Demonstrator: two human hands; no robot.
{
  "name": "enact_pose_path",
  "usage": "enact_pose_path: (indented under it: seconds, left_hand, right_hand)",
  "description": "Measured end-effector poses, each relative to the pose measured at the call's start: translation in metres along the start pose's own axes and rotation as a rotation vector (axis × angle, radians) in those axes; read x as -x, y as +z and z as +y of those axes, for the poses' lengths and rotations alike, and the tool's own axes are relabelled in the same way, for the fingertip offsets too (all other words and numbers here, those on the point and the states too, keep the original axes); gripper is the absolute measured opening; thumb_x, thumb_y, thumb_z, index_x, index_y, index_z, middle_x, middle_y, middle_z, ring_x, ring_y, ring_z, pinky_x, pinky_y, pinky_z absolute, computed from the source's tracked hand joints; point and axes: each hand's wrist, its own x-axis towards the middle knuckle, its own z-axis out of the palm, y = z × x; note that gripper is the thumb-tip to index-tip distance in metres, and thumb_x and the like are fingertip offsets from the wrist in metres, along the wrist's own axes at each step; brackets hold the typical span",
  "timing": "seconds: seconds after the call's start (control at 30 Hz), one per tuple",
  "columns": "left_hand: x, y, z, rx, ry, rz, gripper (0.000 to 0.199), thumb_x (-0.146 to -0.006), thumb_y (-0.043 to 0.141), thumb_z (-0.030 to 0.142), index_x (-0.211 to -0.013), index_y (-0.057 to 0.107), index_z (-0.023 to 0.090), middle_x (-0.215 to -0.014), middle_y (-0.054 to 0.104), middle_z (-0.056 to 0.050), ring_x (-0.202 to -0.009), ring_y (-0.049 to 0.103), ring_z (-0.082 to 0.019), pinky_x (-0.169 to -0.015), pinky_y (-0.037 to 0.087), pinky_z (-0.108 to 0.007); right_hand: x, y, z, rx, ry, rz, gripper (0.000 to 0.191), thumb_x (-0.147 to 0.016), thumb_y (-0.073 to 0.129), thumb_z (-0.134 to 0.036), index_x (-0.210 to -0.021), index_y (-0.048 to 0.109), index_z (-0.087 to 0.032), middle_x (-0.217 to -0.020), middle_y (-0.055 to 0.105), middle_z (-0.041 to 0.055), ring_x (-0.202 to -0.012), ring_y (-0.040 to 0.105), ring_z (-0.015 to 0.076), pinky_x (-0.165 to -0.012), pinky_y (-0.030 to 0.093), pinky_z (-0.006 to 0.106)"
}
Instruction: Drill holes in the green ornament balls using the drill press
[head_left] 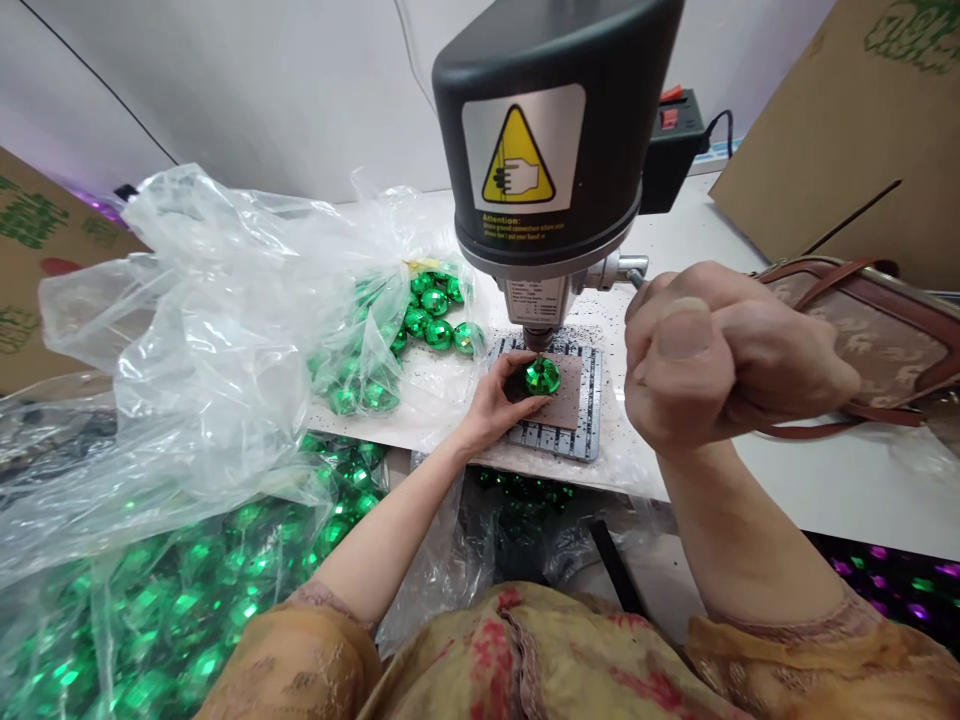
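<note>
My left hand (504, 402) grips a shiny green faceted ball (542, 376) between thumb and fingers. The ball rests on a brown board (564, 408) that lies on the slotted metal base (589, 432) of a small drill press (547, 130). Directly above the ball is the press's chuck (538, 338), its tip close to or touching the ball; I cannot tell which. My right hand (720, 360) is raised near the camera, its fingers closed round the feed lever (634, 268) of the press. Most of the lever is hidden by the fist.
Several green balls (438, 333) spill from a clear plastic bag (217, 330) on the white table (757, 480). A larger bag of green balls (172, 610) stands at lower left. Dark shavings surround the base. A brown handbag (885, 330) and a cardboard box (847, 140) are at right.
</note>
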Motion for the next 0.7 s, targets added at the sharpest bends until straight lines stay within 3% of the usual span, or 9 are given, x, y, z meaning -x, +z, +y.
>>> enact_pose_path:
  seconds: [0.4,0.57,0.7]
  left_hand:
    - [0.0,0.001,0.003,-0.002,0.006,0.016,0.058,-0.075,0.082,0.045,-0.121,0.056,0.021,-0.118,0.066,-0.009,-0.113,0.064,-0.025,-0.101,0.05,-0.042]
    - [0.0,0.001,0.005,-0.014,0.001,0.015,0.059,-0.075,0.082,0.048,-0.12,0.056,0.021,-0.118,0.067,-0.01,-0.113,0.064,-0.026,-0.101,0.051,-0.043]
    - [0.0,0.001,0.004,0.006,-0.012,0.017,0.057,-0.075,0.082,0.046,-0.119,0.055,0.022,-0.12,0.066,-0.01,-0.115,0.063,-0.026,-0.102,0.05,-0.043]
  right_hand:
    - [0.01,-0.003,0.003,-0.028,-0.087,-0.008,0.04,-0.08,0.054,-0.009,-0.059,0.021,-0.02,-0.052,0.033,-0.0057,-0.039,0.033,0.0047,-0.036,0.028,0.025]
    - [0.013,-0.005,0.007,-0.072,-0.131,-0.052,0.035,-0.078,0.051,-0.008,-0.059,0.025,-0.021,-0.053,0.034,-0.006,-0.041,0.034,0.0046,-0.038,0.028,0.025]
    - [0.018,-0.01,0.006,-0.102,-0.168,-0.145,0.039,-0.075,0.05,-0.003,-0.058,0.019,-0.021,-0.05,0.031,-0.0065,-0.04,0.033,0.0047,-0.038,0.026,0.026]
